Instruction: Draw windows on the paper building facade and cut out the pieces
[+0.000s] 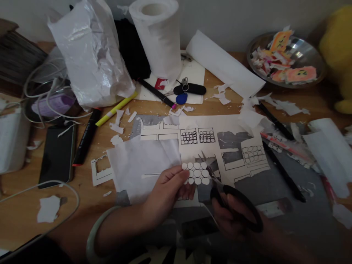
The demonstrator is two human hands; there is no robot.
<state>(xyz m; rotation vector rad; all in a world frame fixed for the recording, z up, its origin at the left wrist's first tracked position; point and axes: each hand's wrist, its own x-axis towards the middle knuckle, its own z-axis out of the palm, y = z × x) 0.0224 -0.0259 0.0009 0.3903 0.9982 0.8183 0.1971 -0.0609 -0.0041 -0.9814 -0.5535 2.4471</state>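
Note:
Between thumb and fingers, my left hand (170,185) pinches a small paper cutout (198,172) made of rows of joined white circles with dark outlines. My right hand (229,211) grips black-handled scissors (244,205). Their blades are slightly parted and point up and left, beside the cutout's right edge. Under both hands lies a white paper sheet (198,123) with drawn boxes of circles and several cut-out openings. A blank translucent sheet (143,161) is left of it.
A paper roll (162,40), white plastic bag (93,55) and steel bowl (316,55) of coloured scraps stand at the back. A phone (56,154), red-tipped marker (86,139) and yellow highlighter (117,109) lie left. Black pens (286,172) and paper scraps lie right.

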